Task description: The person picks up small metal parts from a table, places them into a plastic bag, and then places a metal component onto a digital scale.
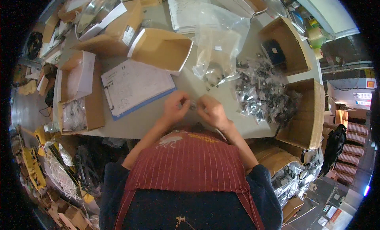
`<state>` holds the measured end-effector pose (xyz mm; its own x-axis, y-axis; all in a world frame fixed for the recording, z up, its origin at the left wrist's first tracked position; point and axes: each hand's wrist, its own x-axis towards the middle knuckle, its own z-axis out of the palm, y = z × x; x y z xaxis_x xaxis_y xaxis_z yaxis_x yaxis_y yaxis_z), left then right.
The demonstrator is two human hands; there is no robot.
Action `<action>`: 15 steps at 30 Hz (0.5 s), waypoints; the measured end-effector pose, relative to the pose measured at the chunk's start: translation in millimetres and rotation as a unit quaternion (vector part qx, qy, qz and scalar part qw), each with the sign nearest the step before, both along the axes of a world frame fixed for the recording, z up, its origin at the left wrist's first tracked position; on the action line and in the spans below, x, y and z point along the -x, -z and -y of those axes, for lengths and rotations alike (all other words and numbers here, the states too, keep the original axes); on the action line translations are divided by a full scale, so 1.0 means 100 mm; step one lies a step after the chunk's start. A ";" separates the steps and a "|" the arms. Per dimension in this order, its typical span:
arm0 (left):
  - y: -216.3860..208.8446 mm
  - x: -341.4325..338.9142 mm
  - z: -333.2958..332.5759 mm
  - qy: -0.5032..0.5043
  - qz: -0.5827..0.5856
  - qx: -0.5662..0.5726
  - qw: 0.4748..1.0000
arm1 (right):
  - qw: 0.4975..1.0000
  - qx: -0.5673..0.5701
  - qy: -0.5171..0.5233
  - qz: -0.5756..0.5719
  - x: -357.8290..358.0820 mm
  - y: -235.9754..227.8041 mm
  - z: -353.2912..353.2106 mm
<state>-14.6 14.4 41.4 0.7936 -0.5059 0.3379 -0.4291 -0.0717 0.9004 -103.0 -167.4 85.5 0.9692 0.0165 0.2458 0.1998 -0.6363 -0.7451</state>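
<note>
the packets (261,91) look glossy plastic; the apron (184,162), matt cloth; the tabletop (241,121), smooth.

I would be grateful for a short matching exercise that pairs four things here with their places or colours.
1. Left hand
2. Clipboard
3. Heap of small packets
4. Apron

A. Dark red with thin pale stripes
B. On the right side of the table
C. Curled, just left of the right hand
D. Blue edge showing beneath white paper

Pairs: 1-C, 2-D, 3-B, 4-A
</note>
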 end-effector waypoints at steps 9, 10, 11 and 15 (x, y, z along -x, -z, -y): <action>0.03 0.01 -0.01 -0.013 -0.053 -0.014 0.998 | 0.999 -0.027 -0.006 -0.017 0.01 0.01 0.04; 0.03 0.01 -0.02 -0.013 -0.053 -0.013 0.998 | 0.999 -0.036 -0.005 -0.019 0.02 -0.01 0.03; 0.01 0.01 -0.03 -0.008 -0.064 -0.012 0.998 | 0.999 -0.036 -0.005 -0.018 0.02 -0.01 0.03; -0.01 0.00 -0.02 -0.004 -0.058 -0.010 0.998 | 0.999 -0.037 0.013 0.001 0.04 -0.04 0.05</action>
<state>-14.4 16.4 42.6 0.8311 -0.5052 0.2326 -0.3206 -0.0935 0.9426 -107.1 -172.6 89.3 0.9684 -0.0267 0.2478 0.1859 -0.5849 -0.7895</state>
